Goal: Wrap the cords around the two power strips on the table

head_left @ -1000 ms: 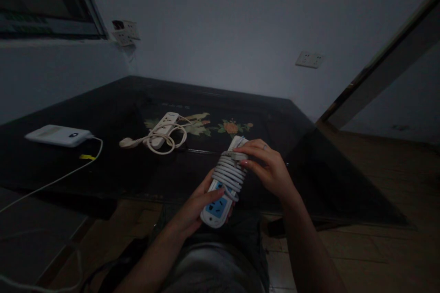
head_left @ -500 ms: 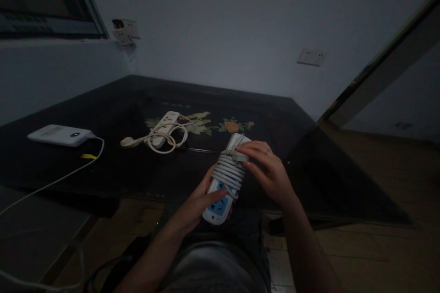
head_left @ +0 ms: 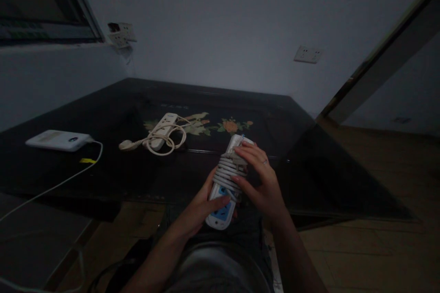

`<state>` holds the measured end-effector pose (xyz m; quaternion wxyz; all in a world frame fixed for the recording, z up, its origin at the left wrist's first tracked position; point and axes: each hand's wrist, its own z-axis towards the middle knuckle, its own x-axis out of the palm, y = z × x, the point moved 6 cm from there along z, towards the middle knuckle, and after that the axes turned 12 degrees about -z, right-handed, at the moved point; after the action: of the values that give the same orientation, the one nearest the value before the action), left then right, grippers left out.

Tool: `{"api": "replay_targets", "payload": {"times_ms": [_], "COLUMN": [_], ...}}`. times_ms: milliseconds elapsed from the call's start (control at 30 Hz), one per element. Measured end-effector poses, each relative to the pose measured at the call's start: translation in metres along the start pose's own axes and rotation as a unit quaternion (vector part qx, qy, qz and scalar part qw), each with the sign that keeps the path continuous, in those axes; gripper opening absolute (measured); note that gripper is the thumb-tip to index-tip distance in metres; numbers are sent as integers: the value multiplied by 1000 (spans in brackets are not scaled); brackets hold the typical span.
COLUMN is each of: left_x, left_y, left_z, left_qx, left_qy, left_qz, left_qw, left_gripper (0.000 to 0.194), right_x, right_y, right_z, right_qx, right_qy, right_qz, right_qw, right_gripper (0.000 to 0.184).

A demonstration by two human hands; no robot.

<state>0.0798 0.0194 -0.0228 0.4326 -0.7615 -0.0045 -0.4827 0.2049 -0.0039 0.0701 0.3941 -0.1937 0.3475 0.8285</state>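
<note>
Head view: left hand point(head_left: 197, 208) grasps a power strip point(head_left: 219, 220) at its near end. Right hand point(head_left: 264, 184) touches the plug point(head_left: 239, 160); whether gripping, I cannot tell.

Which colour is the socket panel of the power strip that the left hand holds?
The socket panel is blue, as the head view shows.

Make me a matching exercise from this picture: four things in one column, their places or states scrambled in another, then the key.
Things:
1. Blue-panelled power strip
2. Cream power strip
3. White rectangular device
4. Double socket plate

Places or states:
A. Mounted on the wall
B. Lying farthest left of the four
C. Wrapped by a closely wound cord
D. Partly covered by a loosely looped cord

Pairs: 1-C, 2-D, 3-B, 4-A
</note>
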Motion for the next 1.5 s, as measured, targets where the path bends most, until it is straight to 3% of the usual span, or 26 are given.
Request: {"api": "replay_targets", "payload": {"times_ms": [167,367,600,867,1133,1333,1500], "left_x": [6,8,4,8,3,5,5], "left_y": [0,2,7,6,2,2,2], "left_z": [-2,-4,-2,-5,-3,5,4], "left_qx": [8,4,-9,-7,49,87,46], "left_qy": [18,22,21,-4,-37,30,49], "left_qz": [-15,-14,-3,14,23,68,75], "left_qw": [1000,1000,1000,1000,998,993,995], "left_gripper": [103,103,103,99,96,108,105], "right_x": [6,19,22,23,35,49,47], "right_y": [-16,-16,-21,-21,-19,-11,-15], "right_z": [-14,-20,-29,-33,-50,-59,-62], "right_qx": [122,174,206,195,264,295,305], "right_qy": [-53,-55,-68,-77,-78,-31,-42], "right_qz": [150,270,297,312,379,388,317], "right_qw": [980,945,930,927,884,873,897], "right_gripper": [61,43,38,40,64,77,76]}}
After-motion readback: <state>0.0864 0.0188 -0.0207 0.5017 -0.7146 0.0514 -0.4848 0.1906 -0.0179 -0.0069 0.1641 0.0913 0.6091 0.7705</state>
